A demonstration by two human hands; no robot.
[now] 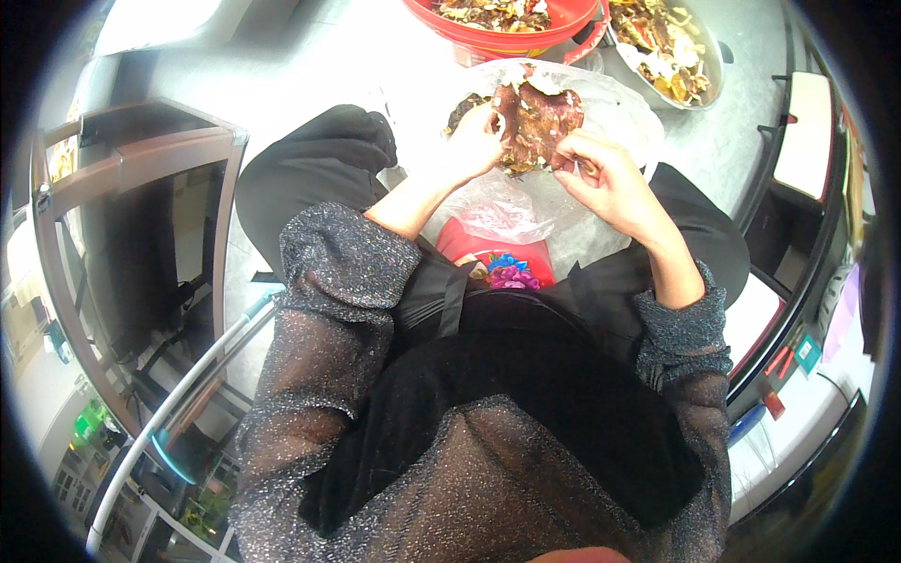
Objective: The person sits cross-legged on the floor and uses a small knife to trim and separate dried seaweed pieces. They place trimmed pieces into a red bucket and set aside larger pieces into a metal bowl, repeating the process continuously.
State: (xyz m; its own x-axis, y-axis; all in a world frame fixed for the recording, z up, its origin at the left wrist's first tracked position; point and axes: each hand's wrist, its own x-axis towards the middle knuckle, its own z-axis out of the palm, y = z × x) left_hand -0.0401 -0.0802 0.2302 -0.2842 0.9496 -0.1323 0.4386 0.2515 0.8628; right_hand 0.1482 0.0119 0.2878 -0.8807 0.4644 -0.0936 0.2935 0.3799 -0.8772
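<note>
Between my hands is a reddish-brown, wrinkled piece of food point(542, 119), flecked with pale bits; I cannot tell exactly what it is. My left hand point(473, 144) grips its left edge. The fingertips of my right hand point(598, 176) pinch its lower right edge. Beneath it spreads a clear plastic sheet or bag point(619, 116), over what looks like a wide, round container. Darker food scraps point(468, 105) show just behind my left fingers. Nearer my lap, a red surface with a printed flower pattern point(510, 264) sits under the crumpled plastic.
A red plastic tub point(450, 24) of mixed food pieces stands ahead. To its right is a metal basin point(714, 60) holding similar pieces. A brown-framed stand point(134, 151) rises at left, with a white curved tube point(190, 380) nearby. A dark-edged shelf point(767, 302) runs along the right.
</note>
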